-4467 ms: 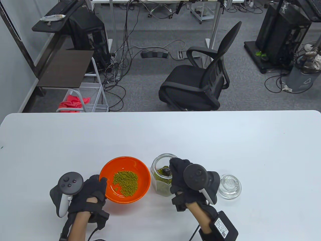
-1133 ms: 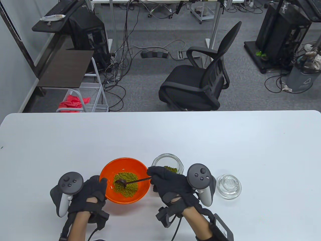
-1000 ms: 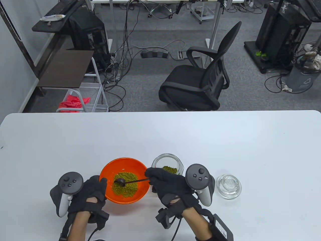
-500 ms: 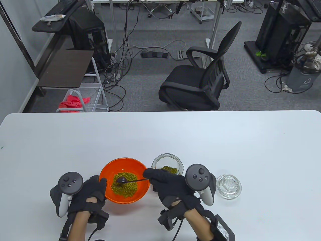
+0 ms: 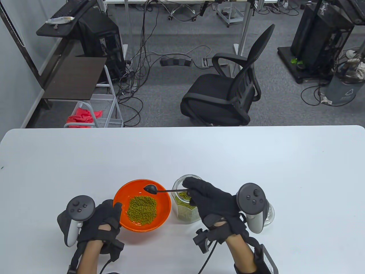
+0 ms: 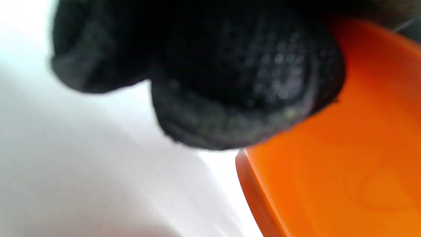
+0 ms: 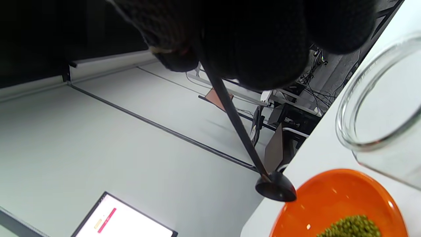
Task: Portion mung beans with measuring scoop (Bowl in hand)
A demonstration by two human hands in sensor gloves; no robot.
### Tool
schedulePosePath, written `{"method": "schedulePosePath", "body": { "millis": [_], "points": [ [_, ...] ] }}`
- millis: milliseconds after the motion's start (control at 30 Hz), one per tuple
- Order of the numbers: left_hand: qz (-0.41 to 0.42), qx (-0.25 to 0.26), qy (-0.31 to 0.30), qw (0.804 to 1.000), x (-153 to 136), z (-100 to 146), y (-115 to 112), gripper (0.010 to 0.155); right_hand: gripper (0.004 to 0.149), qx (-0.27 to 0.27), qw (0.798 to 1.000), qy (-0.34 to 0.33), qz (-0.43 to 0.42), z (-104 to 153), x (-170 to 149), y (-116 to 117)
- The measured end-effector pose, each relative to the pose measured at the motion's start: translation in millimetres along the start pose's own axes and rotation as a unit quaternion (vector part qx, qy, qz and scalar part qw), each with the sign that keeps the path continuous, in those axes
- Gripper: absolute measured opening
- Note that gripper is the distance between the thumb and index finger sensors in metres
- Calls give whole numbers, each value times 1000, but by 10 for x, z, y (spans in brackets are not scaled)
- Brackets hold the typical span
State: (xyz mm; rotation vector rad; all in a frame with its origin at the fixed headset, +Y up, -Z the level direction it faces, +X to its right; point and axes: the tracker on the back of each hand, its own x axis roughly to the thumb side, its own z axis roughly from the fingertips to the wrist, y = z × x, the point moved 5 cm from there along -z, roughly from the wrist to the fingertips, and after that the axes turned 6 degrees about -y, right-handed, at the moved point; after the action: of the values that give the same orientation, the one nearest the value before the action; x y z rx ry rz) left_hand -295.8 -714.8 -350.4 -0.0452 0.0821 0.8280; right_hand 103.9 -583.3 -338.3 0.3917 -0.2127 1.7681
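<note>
An orange bowl [image 5: 162,197] with a heap of mung beans [image 5: 141,209] sits on the white table. My left hand [image 5: 109,212] grips its left rim, thumb over the edge; in the left wrist view the fingers [image 6: 230,82] lie against the bowl's [image 6: 345,171] outer wall. My right hand [image 5: 204,195] pinches the handle of a dark measuring scoop [image 5: 150,188], whose cup hangs over the bowl's far rim. The right wrist view shows the scoop [image 7: 275,189] above the bowl [image 7: 332,194]. A glass jar [image 5: 185,212] of mung beans stands right of the bowl, partly under my right hand.
The jar's glass lid [image 5: 270,213] lies on the table to the right, mostly hidden behind the right tracker. A black office chair [image 5: 228,91] stands beyond the table's far edge.
My right hand has lifted the scoop out of the beans in the bowl and moved right and away, over the jar. The left hand and bowl stayed put.
</note>
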Motion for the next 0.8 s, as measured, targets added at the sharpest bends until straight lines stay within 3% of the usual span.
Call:
{"method": "schedulePosePath", "body": {
  "millis": [233,400,600,800],
  "points": [
    [-8,-2,4,1000,-3,-2,-6,55,40,-76,997,-2,9,52,54,-480],
    [-12,-2,6,1000,-4,-3,-8,55,40,-111,993,-1,32,94,81,-681],
    [-11,-1,7,1000,-7,-4,2,55,39,-140,982,-3,131,130,158,-762],
    [-2,6,6,1000,-10,3,39,55,39,-121,972,3,200,85,142,-591]
  ]
}}
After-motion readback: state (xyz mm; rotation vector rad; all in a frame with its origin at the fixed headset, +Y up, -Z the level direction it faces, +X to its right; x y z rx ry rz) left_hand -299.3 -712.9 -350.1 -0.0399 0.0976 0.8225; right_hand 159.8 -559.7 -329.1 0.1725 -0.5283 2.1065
